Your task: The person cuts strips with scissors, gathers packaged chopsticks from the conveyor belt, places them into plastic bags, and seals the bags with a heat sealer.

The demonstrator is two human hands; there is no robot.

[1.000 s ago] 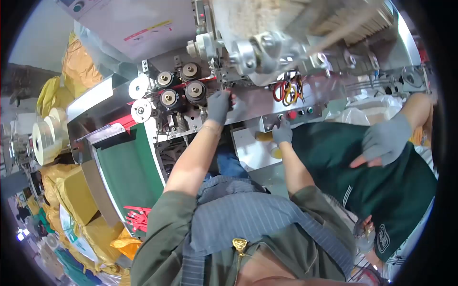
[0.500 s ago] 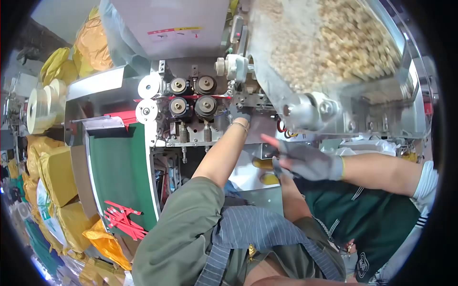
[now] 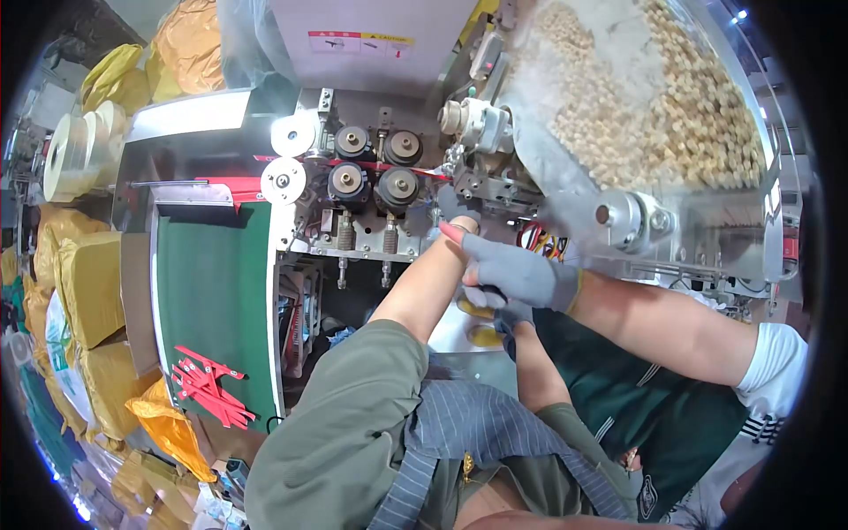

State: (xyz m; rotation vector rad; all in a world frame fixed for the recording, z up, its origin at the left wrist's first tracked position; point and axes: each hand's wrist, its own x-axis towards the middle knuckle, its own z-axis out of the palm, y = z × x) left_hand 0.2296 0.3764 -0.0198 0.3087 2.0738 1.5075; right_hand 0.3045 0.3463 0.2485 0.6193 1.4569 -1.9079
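Head view: a co-worker's grey-gloved hand has reached in, crowding the grey-gloved left hand and right hand, whose fingers' grip I cannot tell; a flat red strip runs between black round rollers.

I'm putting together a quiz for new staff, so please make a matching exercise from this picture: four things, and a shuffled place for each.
Things:
1. Loose red strips
2. Pale short pieces
3. Wearer's left hand
4. Co-worker's gloved hand

Places:
A. At the machine, just right of the black rollers
B. Heaped at the picture's upper right
C. One finger overlapping the wearer's left wrist in view
D. Piled on the green belt

Pairs: 1-D, 2-B, 3-A, 4-C
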